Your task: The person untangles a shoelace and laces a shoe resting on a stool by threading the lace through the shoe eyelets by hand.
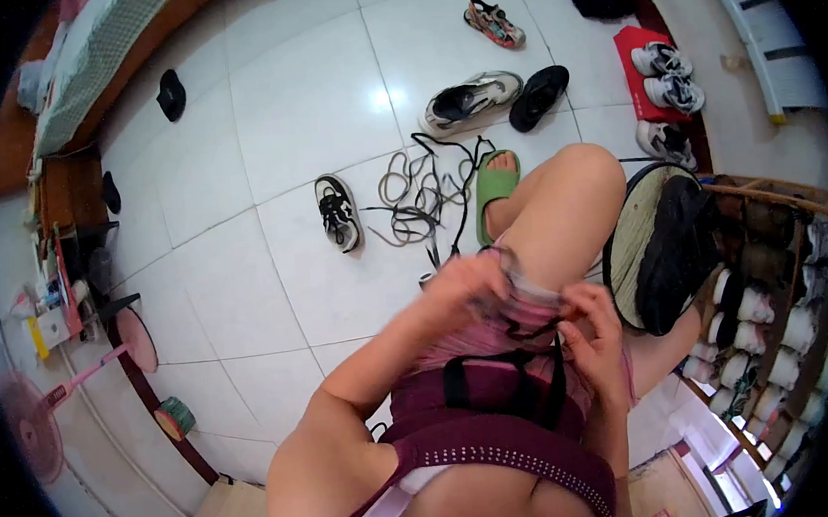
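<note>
My left hand (471, 284) is smeared by motion above my pink-and-maroon clothed lap, fingers bent beside something greyish and blurred. I cannot make out whether it grips that. Across the lap, my right hand (594, 329) has thumb and fingers closed on a thin black shoelace (558, 368), which hangs down over the maroon cloth. More black lace or strap (494, 362) lies across the lap. On the floor beyond my left hand is a loose tangle of grey and black shoelaces (415, 198). A black-and-white sneaker (339, 213) stands left of the tangle.
My foot wears a green slipper (497, 193). Ahead are a white-and-black sneaker (471, 101), a black shoe (539, 98) and a sandal (495, 22). Right are a round stool seat (631, 247) with a black shoe (671, 254), a red shoebox (631, 79) and a filled shoe rack (766, 189).
</note>
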{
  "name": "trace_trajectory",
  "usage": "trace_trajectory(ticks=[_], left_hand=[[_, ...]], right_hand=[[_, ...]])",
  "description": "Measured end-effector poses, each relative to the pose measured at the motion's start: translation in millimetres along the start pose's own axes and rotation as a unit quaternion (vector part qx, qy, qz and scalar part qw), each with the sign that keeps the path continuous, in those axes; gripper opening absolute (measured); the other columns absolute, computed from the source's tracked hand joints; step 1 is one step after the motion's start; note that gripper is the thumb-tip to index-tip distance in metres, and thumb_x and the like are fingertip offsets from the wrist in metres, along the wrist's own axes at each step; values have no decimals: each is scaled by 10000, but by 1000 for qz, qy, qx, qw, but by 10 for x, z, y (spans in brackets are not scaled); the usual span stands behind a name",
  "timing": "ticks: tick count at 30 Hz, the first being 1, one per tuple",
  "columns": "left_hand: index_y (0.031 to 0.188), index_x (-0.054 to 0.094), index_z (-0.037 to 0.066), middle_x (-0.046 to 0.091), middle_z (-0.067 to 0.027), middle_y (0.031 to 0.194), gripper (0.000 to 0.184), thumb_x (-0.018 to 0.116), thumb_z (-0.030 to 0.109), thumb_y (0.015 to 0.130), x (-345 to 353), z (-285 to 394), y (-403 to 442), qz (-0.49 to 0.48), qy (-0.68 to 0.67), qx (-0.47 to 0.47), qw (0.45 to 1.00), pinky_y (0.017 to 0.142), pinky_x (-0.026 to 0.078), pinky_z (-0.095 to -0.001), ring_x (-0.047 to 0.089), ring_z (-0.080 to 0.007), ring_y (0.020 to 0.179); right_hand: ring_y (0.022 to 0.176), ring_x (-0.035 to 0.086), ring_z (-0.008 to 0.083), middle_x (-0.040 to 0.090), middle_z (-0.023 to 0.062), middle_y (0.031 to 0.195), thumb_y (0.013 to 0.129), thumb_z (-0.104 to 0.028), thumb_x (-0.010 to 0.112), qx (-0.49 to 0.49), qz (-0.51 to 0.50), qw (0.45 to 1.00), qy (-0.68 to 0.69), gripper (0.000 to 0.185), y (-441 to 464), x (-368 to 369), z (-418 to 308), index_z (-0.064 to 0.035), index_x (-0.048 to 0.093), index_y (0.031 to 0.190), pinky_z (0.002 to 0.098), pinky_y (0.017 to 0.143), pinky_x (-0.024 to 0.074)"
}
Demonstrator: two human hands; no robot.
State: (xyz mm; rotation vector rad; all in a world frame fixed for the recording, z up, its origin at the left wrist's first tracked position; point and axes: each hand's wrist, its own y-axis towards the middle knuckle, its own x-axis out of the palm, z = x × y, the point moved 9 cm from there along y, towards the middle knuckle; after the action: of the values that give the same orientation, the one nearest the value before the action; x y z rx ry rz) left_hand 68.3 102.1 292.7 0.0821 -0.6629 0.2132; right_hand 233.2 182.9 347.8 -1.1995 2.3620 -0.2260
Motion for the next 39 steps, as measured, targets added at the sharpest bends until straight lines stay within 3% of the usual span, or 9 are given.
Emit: trace_trajectory(ticks=[3,8,10,12,14,17,19,28,39], left_hand=[[892,626,15,606,-52,808,240,517,221,950,1087,144,55,-225,22,-120,967,677,460,-243,560,-110,716],[876,611,5,614,-39,836,254,512,222,961,1549,430,195,-293,-30,-78,952,674,458,-242,565,-104,753],[902,625,19,617,-33,789,257,493,228,975,1437,513,291,-192,-150,-130,961,631,457,-240,562,-104,689],[920,583,37,528,-5,643,328,483,345,975,984,501,440,-29,-71,-82,994,520,366,-227,471,-85,576],[891,512,73,382,39,532,351,443,405,982,478,501,491,126,-58,-56,989,402,256,-244,325,-77,452],[896,509,126,305,79,541,334,400,426,994,-176,509,463,238,-213,-44,946,360,203,-201,275,-45,442],[888,509,141,305,81,553,315,411,423,991,-384,634,402,273,-217,-52,936,361,179,-189,259,-28,448],[911,501,146,331,75,606,241,457,371,985,-729,288,294,320,-151,-134,926,461,231,-227,280,-62,516],[991,539,110,395,59,604,258,468,358,977,-1544,-3,223,391,8,-140,910,515,312,-246,429,-106,619]], right_hand=[[1211,485,320,525,189,1261,668,-191,775,-253,73,957,-118,840,-12,-22,-600,-107,386,1408,389,1032,368],[1046,599,311,586,188,1200,655,-147,763,-95,-76,978,172,729,-115,18,-353,-57,481,1322,366,898,471],[938,617,256,630,160,1039,705,-102,728,-65,-117,989,68,417,-212,6,-277,-16,581,1085,344,806,487],[885,618,225,647,142,944,736,-69,703,-86,-141,986,-1,231,-284,-28,-280,6,626,940,335,764,489],[837,605,216,630,125,889,781,-54,685,-75,78,978,178,135,-400,-506,-52,1,619,886,335,755,483],[773,573,200,602,93,838,852,-156,676,-149,164,959,178,175,-673,-1110,67,2,601,841,313,718,464],[715,519,149,561,53,792,901,-241,639,-185,165,951,187,274,-793,-1387,41,-1,567,788,272,677,434],[495,285,69,430,-9,616,948,-227,571,-85,588,790,153,234,-1880,-2735,569,-46,529,806,238,455,219],[450,232,88,250,-36,527,931,-311,596,-128,735,594,299,349,-2937,-3416,1240,-133,420,687,246,401,200]])
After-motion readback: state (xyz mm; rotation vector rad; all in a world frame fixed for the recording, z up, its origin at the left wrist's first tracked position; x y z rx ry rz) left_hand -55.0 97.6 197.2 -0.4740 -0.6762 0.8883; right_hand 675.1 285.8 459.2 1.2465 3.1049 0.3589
